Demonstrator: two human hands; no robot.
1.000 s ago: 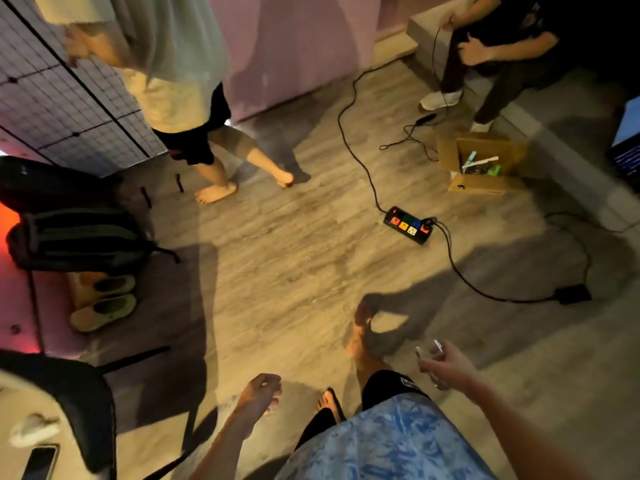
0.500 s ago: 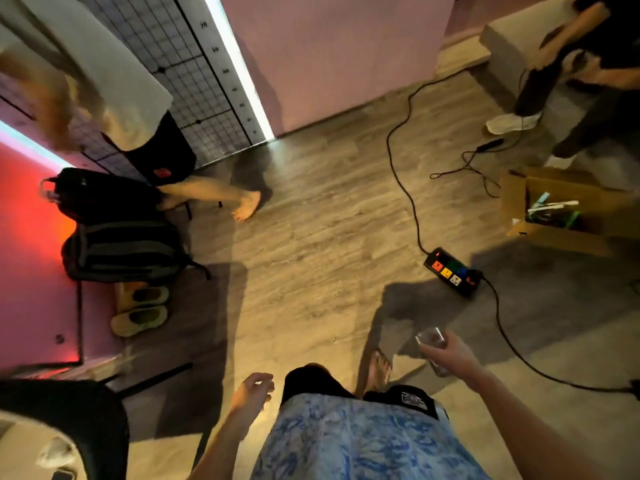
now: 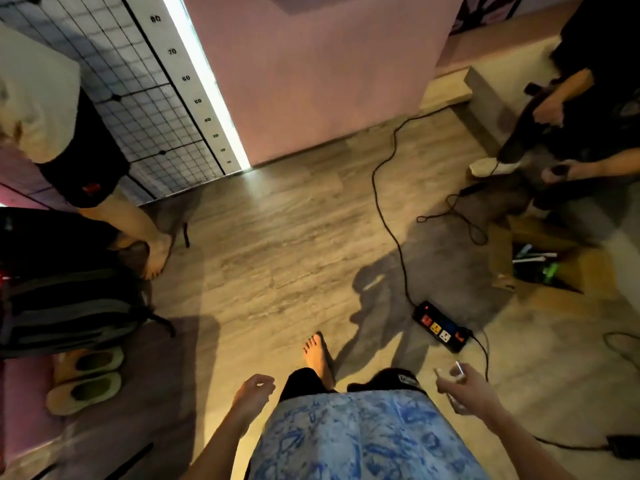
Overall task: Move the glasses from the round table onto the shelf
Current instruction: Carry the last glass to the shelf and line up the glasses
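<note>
Gripping glass (image 3: 459,369) w/ R hand (image 3: 467,391); L hand (image 3: 254,391) loose, empty, over wood floor (image 3: 277,258)

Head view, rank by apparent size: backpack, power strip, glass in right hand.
1. backpack
2. power strip
3. glass, which is blurred and mostly hidden by the right hand. It looks smallest even though it is nearest the camera.

From my remote seat I see the wearer in a loose shirt (image 3: 363,438), blue with pale, marble-like patches. Below it are black shorts (image 3: 304,381). Their right leg carries a small white label (image 3: 407,380) with dark print that I cannot read. Both arms are bare down to the left hand (image 3: 254,393) and the right hand (image 3: 467,393), and the one foot (image 3: 317,355) in view is bare too.
</note>
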